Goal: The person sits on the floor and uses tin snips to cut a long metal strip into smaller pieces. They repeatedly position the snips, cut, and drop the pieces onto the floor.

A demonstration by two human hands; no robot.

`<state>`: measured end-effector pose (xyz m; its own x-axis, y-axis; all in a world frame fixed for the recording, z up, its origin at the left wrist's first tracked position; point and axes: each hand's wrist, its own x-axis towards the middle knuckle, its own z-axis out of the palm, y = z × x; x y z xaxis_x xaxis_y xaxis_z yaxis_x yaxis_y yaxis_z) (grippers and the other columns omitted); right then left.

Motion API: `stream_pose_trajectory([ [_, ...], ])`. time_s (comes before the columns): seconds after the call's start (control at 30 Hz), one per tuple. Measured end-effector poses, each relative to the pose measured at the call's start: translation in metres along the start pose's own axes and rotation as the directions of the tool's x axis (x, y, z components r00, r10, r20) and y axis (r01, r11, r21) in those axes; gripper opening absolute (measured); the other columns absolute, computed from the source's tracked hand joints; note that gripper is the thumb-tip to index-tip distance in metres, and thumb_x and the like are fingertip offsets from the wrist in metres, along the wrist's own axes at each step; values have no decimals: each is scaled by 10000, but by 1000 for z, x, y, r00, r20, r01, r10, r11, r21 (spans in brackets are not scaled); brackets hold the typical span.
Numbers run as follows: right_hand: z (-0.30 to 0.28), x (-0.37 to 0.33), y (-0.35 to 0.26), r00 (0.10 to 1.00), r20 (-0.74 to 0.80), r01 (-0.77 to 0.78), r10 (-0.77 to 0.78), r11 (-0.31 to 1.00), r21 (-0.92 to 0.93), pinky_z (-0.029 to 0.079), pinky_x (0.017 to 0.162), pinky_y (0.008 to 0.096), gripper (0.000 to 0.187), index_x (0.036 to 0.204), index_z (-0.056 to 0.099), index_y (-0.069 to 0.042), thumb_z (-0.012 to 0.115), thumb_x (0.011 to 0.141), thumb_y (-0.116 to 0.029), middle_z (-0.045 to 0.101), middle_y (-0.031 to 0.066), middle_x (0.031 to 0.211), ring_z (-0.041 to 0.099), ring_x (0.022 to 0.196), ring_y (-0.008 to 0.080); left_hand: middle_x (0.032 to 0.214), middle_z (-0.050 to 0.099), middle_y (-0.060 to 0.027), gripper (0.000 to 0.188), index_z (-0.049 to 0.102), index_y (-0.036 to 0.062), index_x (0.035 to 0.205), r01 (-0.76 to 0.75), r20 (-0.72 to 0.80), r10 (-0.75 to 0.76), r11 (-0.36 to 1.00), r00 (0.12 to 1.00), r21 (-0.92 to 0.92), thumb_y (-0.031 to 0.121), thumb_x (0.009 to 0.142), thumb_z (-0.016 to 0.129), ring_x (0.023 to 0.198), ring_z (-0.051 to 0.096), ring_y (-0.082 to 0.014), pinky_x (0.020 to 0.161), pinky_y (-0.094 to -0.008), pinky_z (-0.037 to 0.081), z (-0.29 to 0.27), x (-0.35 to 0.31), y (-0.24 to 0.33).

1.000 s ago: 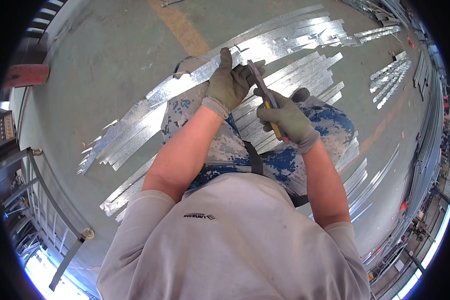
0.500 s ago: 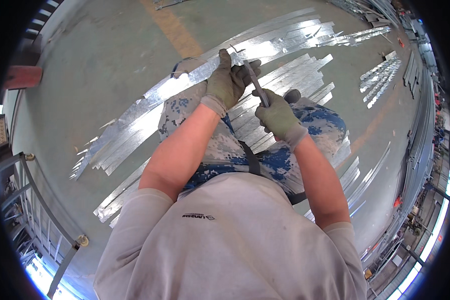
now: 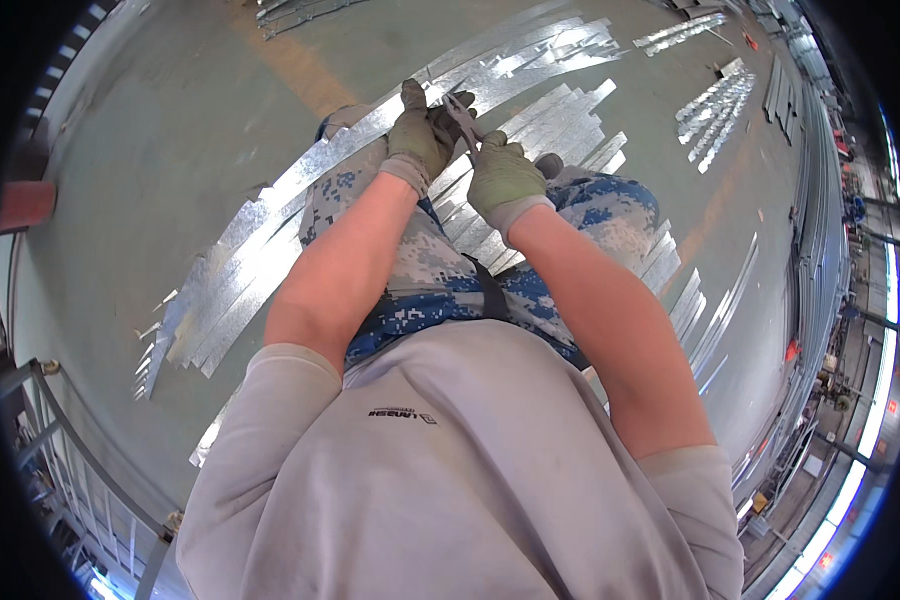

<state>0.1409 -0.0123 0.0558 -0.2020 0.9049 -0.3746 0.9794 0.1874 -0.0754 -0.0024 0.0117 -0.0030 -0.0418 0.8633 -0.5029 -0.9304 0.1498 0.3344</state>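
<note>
My gloved left hand (image 3: 419,140) is over the long shiny metal strips (image 3: 340,150) that lie across my left shin. Its thumb points up, apart from the stretched fingers, whose dark glove palm side shows. My gloved right hand (image 3: 505,178) is closed round the lower end of a dark metal plier-like tool (image 3: 460,120). The upper end of this tool shows two prongs and lies in front of my left fingers. Whether the prongs touch the left glove or a strip, I cannot tell.
More flat metal strips (image 3: 550,135) lie stacked between and beyond my legs. Smaller strip bundles (image 3: 715,110) are on the floor at the far right. A grey metal rail frame (image 3: 95,465) stands at the left, with a red object (image 3: 25,205) beyond it. Long profiles (image 3: 820,230) line the right.
My right hand has moved up and left, closer to my left hand. The tool has turned and now shows two prongs. The whole view has shifted a little.
</note>
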Motion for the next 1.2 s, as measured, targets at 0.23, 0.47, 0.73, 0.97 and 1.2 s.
stream_pose_trajectory([
  [0.23, -22, -18, -6, 994, 109, -15, 2, 994, 113, 540, 1116, 545, 500, 1479, 477, 41, 568, 1061, -220, 651, 376, 1381, 692, 1290, 504, 1303, 767, -223, 855, 635, -112, 1321, 39, -38, -39, 999, 999, -2, 705, 1083, 548, 1056, 775, -306, 747, -219, 636, -13, 6, 0],
  [0.47, -15, -4, 10, 987, 159, 13, -34, 992, 129, 550, 1109, 531, 491, 1463, 543, -33, 609, 1030, -254, 708, 289, 1341, 698, 1302, 452, 1295, 752, -280, 846, 474, -97, 1443, 34, -25, -35, 999, 999, -32, 671, 1097, 554, 1049, 779, -334, 905, -366, 676, -17, 12, -6],
  [0.73, -22, -1, 11, 980, 188, 23, -63, 978, 207, 546, 1111, 520, 498, 1425, 582, -33, 655, 981, -247, 740, 281, 1293, 706, 1287, 454, 1285, 739, -302, 778, 484, -71, 1422, -6, -16, 6, 1000, 1000, -31, 645, 1120, 528, 1099, 778, -375, 975, -460, 670, -18, 12, -2],
  [0.97, -60, -9, 7, 918, 386, -85, -95, 902, 424, 649, 671, 478, 613, 1503, 546, -4, 627, 913, -151, 764, 273, 1124, 796, 804, 405, 1262, 739, -308, 716, 470, -43, 1396, -10, 0, 10, 999, 1000, -38, 621, 1132, 512, 1125, 773, -396, 968, -479, 676, -23, 12, 2],
  [1.2, -60, -6, 17, 928, 351, -52, -126, 888, 457, 600, 481, 437, 561, 1424, 580, 15, 597, 880, -120, 722, 251, 1026, 738, 627, 351, 1250, 747, -307, 754, 468, -60, 1381, 4, 1, -4, 998, 1000, -66, 643, 1112, 515, 1107, 772, -403, 972, -488, 673, -14, 8, 1],
])
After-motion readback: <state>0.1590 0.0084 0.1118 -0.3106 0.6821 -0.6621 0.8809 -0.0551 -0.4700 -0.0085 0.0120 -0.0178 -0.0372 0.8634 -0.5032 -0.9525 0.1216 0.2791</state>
